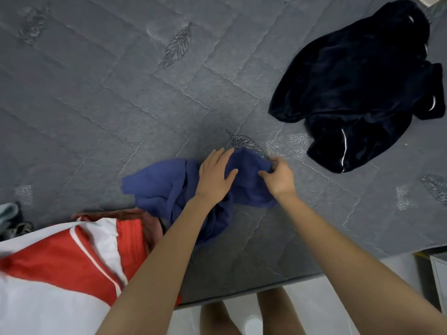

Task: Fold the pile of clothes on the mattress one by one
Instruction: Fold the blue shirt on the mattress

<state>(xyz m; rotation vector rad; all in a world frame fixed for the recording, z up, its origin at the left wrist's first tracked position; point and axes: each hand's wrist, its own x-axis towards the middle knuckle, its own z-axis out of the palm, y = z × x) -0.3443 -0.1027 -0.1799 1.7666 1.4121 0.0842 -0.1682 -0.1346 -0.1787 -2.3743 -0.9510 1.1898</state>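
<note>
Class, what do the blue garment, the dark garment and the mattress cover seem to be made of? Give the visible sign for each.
Blue garment: soft matt knit, likely cotton; it crumples in limp folds.
Dark garment: plush, velvety fabric, perhaps velour; faint sheen, white piping.
Mattress: grey woven cover, quilted; stitched lines and leaf patterns.

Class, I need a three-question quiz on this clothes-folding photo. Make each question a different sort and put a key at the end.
1. Fill in: the left hand lies ____ on the blue garment, fingers straight.
2. Which of the hands pinches that garment's edge? A) left hand B) right hand
3. True or false: the dark navy garment lies apart from the blue garment on the mattress.

Key: 1 flat; 2 B; 3 true.
</note>
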